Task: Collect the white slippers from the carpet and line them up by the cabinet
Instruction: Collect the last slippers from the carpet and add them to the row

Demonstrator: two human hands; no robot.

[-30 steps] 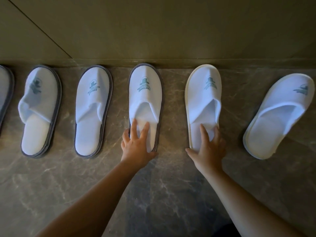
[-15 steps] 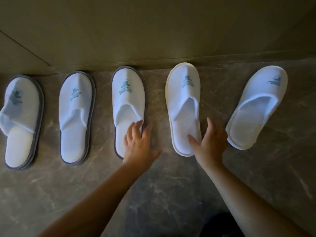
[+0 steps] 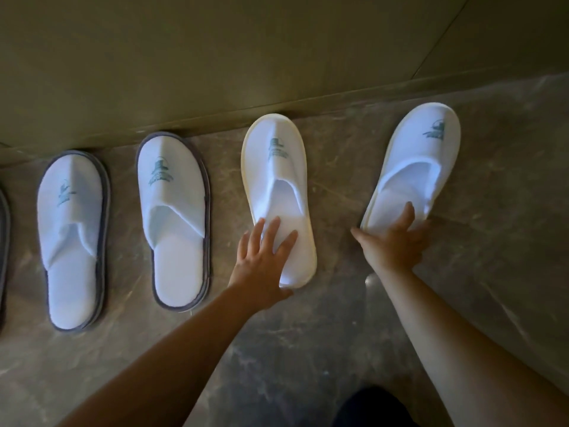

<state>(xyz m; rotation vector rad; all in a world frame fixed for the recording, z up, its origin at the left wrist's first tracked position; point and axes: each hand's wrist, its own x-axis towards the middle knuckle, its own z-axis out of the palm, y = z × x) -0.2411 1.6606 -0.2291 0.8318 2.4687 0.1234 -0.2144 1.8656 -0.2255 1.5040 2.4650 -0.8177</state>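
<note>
Grey-brown marbled stone floor (image 3: 308, 349) runs up to the olive cabinet base (image 3: 215, 72), and along that edge the slippers stand with toes to the cabinet. Two white terry slippers with cream edging are under the hands: the cream-edged middle slipper (image 3: 278, 180) has the left hand (image 3: 261, 260) laid flat on its heel, fingers straight and spread. The cream-edged far-right slipper (image 3: 415, 161) lies tilted, toe leaning right, and the right hand (image 3: 394, 241) covers its heel, thumb out to the left; whether the fingers curl round the edge I cannot tell. Bare floor lies open to its right. Leftward stand two white slippers with grey edging, one (image 3: 174, 217) and another (image 3: 72, 238). A fifth's grey rim (image 3: 3, 241) is cut off at the left border.
</note>
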